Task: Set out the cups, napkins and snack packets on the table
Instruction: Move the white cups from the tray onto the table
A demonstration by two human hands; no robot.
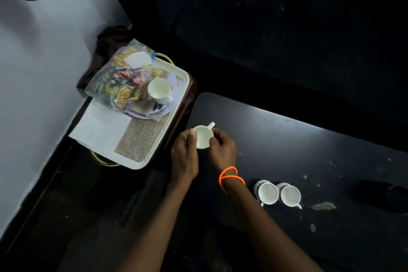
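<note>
- Your left hand [185,152] and right hand [221,147] both gripped one white cup [204,137], fingers wrapped round its sides, at the near-left corner of the dark table [287,139]. Handle pointed away from you.
- Could not tell whether the cup touched the tabletop or hung just above it.
- An orange bracelet [230,175] circled your right wrist.
- Two more white cups [279,193] stood upright on the table near your right forearm, side by side, almost touching.
- The cream tray [178,104] sat left of the table on a dark stand.
- On the tray: a fourth cup [159,90], upright; a clear bag of snack packets [120,79] just beside it, overhanging the far-left rim; white napkins [101,127] on the near-left part, beside a woven mat [141,137].
</note>
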